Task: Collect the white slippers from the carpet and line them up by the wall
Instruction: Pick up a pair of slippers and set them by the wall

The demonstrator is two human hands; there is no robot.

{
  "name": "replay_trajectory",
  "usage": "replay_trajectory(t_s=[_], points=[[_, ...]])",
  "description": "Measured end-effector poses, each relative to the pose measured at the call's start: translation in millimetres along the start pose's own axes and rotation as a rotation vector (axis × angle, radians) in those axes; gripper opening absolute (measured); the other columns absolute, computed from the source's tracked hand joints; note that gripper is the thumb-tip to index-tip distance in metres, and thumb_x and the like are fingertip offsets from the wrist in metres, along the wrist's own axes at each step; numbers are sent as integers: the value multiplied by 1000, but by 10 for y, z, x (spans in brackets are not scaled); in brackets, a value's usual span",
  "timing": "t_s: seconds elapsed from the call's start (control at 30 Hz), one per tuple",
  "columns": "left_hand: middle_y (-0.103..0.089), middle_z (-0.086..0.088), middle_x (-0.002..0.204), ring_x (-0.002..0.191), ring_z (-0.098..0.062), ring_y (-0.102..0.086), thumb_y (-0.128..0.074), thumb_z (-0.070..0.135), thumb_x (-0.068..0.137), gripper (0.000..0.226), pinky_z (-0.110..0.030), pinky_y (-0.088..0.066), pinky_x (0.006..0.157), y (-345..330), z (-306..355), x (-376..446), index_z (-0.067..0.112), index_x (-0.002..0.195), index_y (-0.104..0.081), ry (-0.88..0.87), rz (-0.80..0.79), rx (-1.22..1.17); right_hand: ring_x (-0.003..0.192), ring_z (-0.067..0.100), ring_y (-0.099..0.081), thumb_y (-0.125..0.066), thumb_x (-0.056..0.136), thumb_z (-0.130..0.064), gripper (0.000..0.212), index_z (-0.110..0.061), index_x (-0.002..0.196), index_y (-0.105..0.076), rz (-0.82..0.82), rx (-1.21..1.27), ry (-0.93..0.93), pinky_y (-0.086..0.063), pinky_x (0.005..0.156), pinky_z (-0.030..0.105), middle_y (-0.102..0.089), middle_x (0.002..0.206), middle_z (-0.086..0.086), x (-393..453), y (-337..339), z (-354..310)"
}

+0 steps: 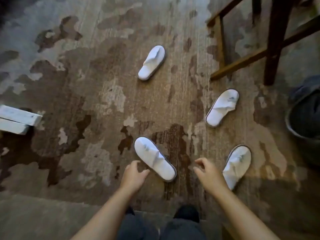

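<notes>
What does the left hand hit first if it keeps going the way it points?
Probably the nearest slipper: the left hand is open, fingertips almost at its edge, though height above it is unclear.

Mottled brown carpet (86,84) (dim); wooden chair (273,40).

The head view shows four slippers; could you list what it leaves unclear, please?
- Near-right slipper: heel end hidden behind the right hand.
- Dark bin: cut off by the right edge.
- White boxes: cut off by the left edge.
- Slipper logos: too small to read.
- Wall: not in view.
</notes>
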State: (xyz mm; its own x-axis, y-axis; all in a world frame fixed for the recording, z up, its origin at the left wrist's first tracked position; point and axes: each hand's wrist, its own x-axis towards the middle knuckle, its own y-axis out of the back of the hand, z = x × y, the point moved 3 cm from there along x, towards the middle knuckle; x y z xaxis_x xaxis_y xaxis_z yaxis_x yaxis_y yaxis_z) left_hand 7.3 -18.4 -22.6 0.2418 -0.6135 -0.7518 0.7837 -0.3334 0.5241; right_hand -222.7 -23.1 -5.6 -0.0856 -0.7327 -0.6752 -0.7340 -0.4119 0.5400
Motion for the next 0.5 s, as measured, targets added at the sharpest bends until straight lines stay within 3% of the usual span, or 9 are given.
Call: replay_trajectory(t_s=[0.2,0.3,0.43,0.5], points=[[-40,-21,136,122,-35,-42,-62,27,77,62,-39,-37,98,-896,-577,1459,5,128,-36,52,88,-84,112,28,-51,-54,83,-15,30,-7,112,-53,15,-54,52,-40,92,35,-57,120,16,1345,-966,763],[-37,-22,137,123,-36,-40,-68,27,73,73,-43,-36,101,-1165,-878,2014,5,131,-30,107,212,-122,113,28,-50,-52,85,-20,34,-10,117,-49,45,-90,49,-42,93,37,-54,126,13,1884,-1290,1015],[-34,-25,136,125,-40,-34,-76,33,62,92,-47,-33,101,-1413,-1133,2388,2,132,-24,138,358,-169,118,24,-46,-49,88,-22,38,-15,124,-41,52,-47,54,-39,86,32,-47,133,9,2261,-1644,1257],[-35,-27,136,125,-41,-33,-80,32,57,98,-48,-32,101,-1467,-1160,2451,-1,132,-24,154,418,-204,123,24,-42,-50,87,-20,42,-14,127,-38,69,-21,55,-39,95,36,-44,136,9,2311,-1732,1320]])
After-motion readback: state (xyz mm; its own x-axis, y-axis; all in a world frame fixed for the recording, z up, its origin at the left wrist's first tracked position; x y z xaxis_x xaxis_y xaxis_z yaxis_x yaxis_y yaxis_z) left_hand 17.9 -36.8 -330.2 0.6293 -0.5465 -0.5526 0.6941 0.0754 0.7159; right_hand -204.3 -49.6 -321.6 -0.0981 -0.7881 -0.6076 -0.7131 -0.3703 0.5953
